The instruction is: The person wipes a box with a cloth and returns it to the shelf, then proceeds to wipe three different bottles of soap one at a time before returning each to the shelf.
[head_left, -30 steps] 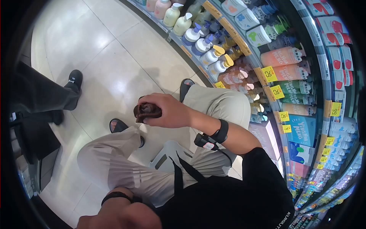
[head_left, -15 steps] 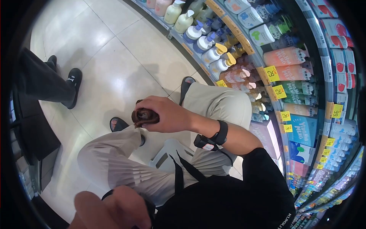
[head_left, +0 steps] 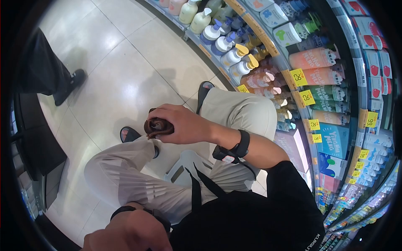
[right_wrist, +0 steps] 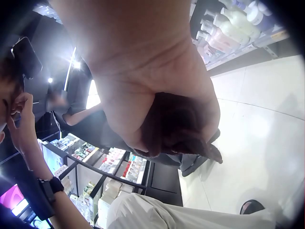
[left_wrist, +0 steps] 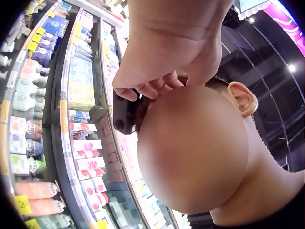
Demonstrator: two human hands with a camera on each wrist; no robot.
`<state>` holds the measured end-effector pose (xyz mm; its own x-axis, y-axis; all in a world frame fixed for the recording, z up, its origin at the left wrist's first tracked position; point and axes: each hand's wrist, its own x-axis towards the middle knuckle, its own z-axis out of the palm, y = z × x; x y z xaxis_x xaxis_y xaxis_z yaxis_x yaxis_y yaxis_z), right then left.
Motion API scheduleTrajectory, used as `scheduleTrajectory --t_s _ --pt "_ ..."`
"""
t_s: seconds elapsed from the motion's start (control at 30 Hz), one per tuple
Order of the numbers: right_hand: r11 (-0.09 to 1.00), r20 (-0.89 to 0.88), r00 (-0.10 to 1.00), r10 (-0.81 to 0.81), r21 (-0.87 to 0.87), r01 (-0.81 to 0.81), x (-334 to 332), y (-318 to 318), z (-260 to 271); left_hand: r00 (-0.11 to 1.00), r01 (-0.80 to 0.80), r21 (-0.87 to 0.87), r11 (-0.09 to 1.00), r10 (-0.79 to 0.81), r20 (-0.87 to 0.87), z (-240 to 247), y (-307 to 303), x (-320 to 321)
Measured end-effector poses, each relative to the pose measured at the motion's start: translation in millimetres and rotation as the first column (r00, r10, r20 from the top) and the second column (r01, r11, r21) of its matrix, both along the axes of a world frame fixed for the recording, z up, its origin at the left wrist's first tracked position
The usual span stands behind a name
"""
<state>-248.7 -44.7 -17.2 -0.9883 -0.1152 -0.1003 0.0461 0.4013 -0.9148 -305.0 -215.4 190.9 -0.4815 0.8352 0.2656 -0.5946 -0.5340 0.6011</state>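
Observation:
In the head view my right hand [head_left: 182, 123] grips a dark brown, crumpled, soft-looking bundle [head_left: 156, 126] above the knees. The right wrist view shows the same bundle [right_wrist: 176, 124] between the thumb and fingers of my right hand [right_wrist: 157, 71], a flap hanging out; its inside is too dark to read. My left hand [head_left: 130, 232] is raised at the lower left of the head view, blurred. In the left wrist view the left hand [left_wrist: 171, 57] has loosely bent fingers at the blurred face, beside a black head-worn device [left_wrist: 125, 113]; exact contact is unclear.
Shelves of pump bottles [head_left: 234, 58] and boxes [head_left: 333, 140] curve along the right. A white stool [head_left: 186, 169] is under the seated body. Another person's dark trouser leg [head_left: 42, 67] and shoe stand at the left, near a black display unit [head_left: 37, 146].
The left hand has shifted at the lower edge of the head view. The other person's leg and foot have moved. My right hand stays nearly still, gripping the bundle.

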Motion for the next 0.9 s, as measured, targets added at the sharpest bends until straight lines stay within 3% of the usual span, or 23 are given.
scheduleTrajectory --t_s 0.1,0.17,0.3,0.9 --pt "1.000 -0.011 1.000 0.012 0.011 -0.012 0 0 0 0.990 0.066 -0.238 0.969 -0.093 -0.104 4 -10 -7" --pt "1.000 -0.016 1.000 0.007 0.009 -0.007 -1 -1 -1 0.984 0.065 -0.309 0.949 -0.112 -0.138 5 -17 -8" --pt "1.000 -0.024 1.000 0.001 0.006 -0.001 0 -1 -1 0.996 -0.041 0.113 0.993 0.050 -0.079 -25 -10 3" --pt "0.999 0.007 0.999 0.039 0.023 -0.039 -4 -8 -4 1.000 0.023 0.206 0.978 -0.022 -0.005 -35 -6 -9"
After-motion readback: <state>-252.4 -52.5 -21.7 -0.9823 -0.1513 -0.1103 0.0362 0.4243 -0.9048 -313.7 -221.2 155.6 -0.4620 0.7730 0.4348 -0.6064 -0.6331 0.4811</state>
